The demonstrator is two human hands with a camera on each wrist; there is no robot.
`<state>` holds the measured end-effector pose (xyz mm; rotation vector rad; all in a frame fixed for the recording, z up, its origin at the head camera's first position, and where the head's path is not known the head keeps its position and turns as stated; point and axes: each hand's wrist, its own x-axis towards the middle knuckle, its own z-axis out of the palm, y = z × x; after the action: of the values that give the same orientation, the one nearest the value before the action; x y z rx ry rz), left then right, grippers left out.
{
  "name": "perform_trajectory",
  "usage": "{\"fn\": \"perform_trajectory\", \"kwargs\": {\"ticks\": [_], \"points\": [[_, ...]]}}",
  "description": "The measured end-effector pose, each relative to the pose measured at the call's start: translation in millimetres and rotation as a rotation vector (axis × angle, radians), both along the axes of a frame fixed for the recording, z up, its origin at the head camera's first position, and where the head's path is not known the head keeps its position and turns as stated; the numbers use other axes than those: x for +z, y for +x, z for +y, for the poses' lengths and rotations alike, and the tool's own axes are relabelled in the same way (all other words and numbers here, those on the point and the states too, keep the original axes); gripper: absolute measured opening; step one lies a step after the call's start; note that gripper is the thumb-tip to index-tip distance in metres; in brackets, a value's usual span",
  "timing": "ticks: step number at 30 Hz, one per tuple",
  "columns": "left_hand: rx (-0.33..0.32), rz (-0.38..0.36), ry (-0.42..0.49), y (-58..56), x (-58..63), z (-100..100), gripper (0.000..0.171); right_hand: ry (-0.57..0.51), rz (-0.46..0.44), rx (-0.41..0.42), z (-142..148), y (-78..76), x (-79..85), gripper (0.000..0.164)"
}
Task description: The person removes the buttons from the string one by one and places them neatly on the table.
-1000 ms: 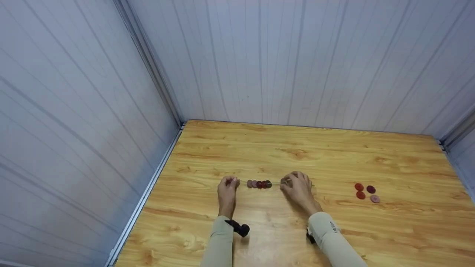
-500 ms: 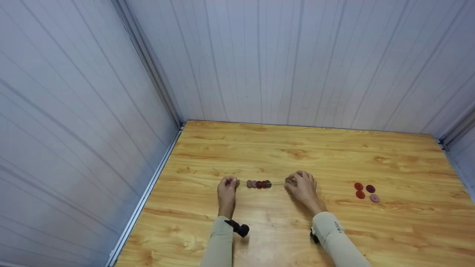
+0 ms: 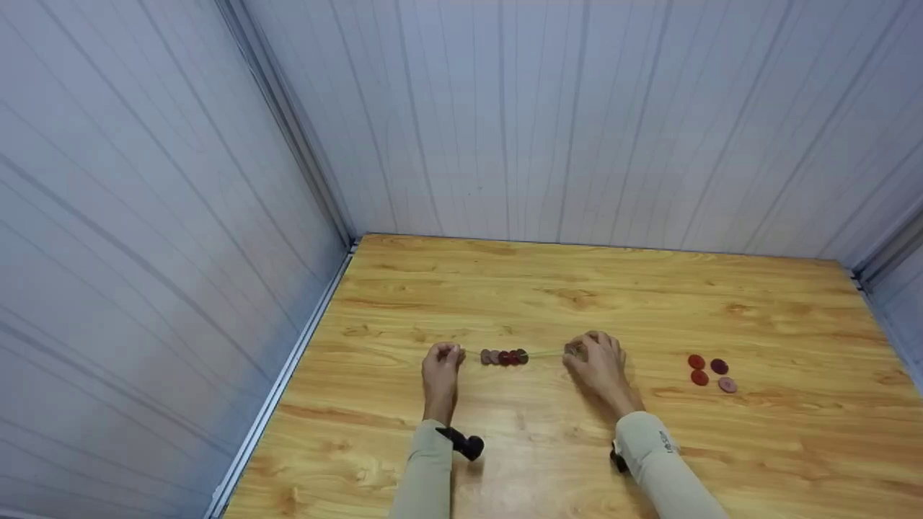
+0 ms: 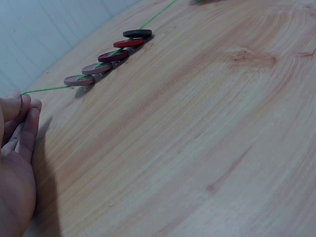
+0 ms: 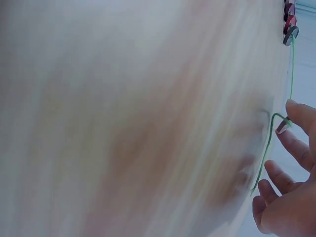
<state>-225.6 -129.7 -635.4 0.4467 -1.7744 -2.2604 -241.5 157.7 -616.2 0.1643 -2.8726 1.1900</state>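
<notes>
A green string (image 4: 47, 90) runs through a row of several round buttons (image 3: 503, 357), coloured dusky pink, maroon, red and dark grey. At the left end, my left hand (image 3: 440, 376) pinches the string between thumb and fingertips. My right hand (image 3: 600, 366) holds a small brownish button (image 5: 283, 125) between thumb and forefinger, to the right of the row. The string passes by this button, and a loose tail (image 5: 267, 148) hangs from it in the right wrist view. The right hand's other fingers are spread and bent. In the left wrist view, the row's buttons overlap and stand tilted.
On the wood-grain table (image 3: 577, 295), right of the right hand, lie two red buttons (image 3: 697, 370), a dark purple button (image 3: 720, 367) and a pink button (image 3: 727, 385). Pale panel walls (image 3: 461, 122) rise behind and at the sides.
My right hand has drawn to the right with the button, and the stretch of string between it and the row has lengthened. The left hand and the row stay nearly still.
</notes>
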Motion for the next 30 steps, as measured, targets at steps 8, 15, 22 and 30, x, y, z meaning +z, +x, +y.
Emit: {"fn": "perform_trajectory", "kwargs": {"ticks": [8, 15, 22, 30], "points": [[0.008, -0.024, -0.017, -1.4, 1.7, 0, 0.013, 0.004, 0.022, -0.013, 8, -0.2, 0.9, 0.025], [0.011, -0.013, -0.016, -0.9, 2.1, 1, 0.014, 0.003, 0.042, -0.026, 16, -0.2, 1.0, 0.026], [0.015, -0.014, -0.022, -0.9, 1.2, 1, 0.012, 0.023, 0.022, -0.05, 27, 0.6, 1.0, 0.029], [0.021, -0.004, 0.011, -0.5, 1.2, 1, 0.013, 0.032, 0.033, -0.057, 37, 0.6, 0.6, 0.027]]}}
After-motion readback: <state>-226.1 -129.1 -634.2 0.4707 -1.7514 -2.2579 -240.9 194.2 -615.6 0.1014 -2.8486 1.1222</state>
